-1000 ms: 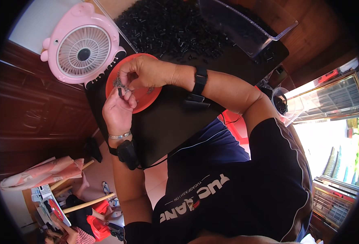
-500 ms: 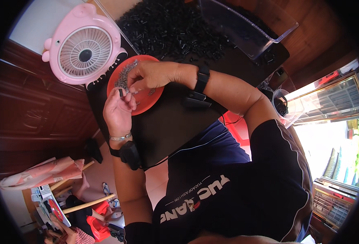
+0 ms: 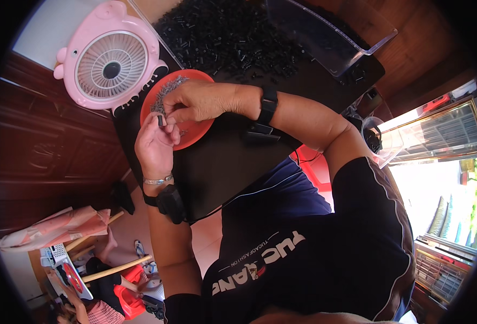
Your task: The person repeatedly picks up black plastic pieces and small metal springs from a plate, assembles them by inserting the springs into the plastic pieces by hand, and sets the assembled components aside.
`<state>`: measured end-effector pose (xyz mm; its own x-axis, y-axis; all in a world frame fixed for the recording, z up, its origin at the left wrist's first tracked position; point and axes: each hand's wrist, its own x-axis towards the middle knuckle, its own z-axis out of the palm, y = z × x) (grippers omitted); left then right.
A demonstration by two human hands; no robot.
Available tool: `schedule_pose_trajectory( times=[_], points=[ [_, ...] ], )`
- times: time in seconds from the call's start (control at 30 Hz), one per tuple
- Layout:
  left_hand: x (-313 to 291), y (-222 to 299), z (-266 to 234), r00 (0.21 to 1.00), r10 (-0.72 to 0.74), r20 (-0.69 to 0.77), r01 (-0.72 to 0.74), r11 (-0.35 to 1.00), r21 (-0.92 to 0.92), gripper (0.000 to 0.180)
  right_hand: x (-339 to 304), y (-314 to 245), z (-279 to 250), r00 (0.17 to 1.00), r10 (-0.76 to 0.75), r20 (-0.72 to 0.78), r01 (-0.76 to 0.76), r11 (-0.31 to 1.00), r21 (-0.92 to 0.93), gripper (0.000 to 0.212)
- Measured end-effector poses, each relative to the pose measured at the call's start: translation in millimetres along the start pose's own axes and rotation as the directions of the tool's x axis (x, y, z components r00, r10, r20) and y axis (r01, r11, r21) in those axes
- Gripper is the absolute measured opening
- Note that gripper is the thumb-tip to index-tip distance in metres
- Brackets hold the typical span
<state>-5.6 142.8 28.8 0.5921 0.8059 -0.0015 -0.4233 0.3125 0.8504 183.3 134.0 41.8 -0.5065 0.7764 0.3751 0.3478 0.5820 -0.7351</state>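
Short black cylindrical piece [image 3: 160, 121] is held at the fingertips of the bare left hand [image 3: 156, 148], near the 8 o'clock edge of the round red dish [image 3: 193, 133] on the dark tabletop [image 3: 211, 167]. From 3 o'clock, the right hand [image 3: 195, 102] has its thumb and fingers drawn in narrow just beside that piece, and I cannot tell whether they hold anything. Small grey bits [image 3: 169, 88] lie at the dish's 11 o'clock, with a pink animal-shaped fan [image 3: 111, 70] at 10 o'clock and a heap of small black pieces [image 3: 227, 43] at 1 o'clock
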Motion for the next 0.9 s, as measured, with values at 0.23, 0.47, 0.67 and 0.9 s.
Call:
schedule_pose_trajectory(
  times=[0.23, 0.47, 0.67, 0.9],
  points=[
    [-1, 3, 0, 1.000, -0.003, 0.012, 0.002, 0.996, 0.092, 0.017, -2, -6, -3, 0.999, -0.050, 0.000, 0.050, 0.987, -0.150, 0.015],
    [1, -4, 8, 0.952, 0.305, 0.010, -0.255, 0.777, 0.576, 0.020, 2, -3, -9, 0.946, 0.319, 0.057, -0.324, 0.933, 0.159, 0.026],
    [-1, -6, 9, 0.981, 0.178, 0.079, -0.187, 0.743, 0.642, 0.021, 3, 5, -6, 0.917, 0.352, 0.188, -0.388, 0.897, 0.211, 0.027],
    [-2, -7, 9, 0.990, 0.141, -0.004, -0.131, 0.929, 0.345, 0.021, -1, -5, -6, 0.934, 0.328, 0.140, -0.354, 0.901, 0.249, 0.015]
  ],
)
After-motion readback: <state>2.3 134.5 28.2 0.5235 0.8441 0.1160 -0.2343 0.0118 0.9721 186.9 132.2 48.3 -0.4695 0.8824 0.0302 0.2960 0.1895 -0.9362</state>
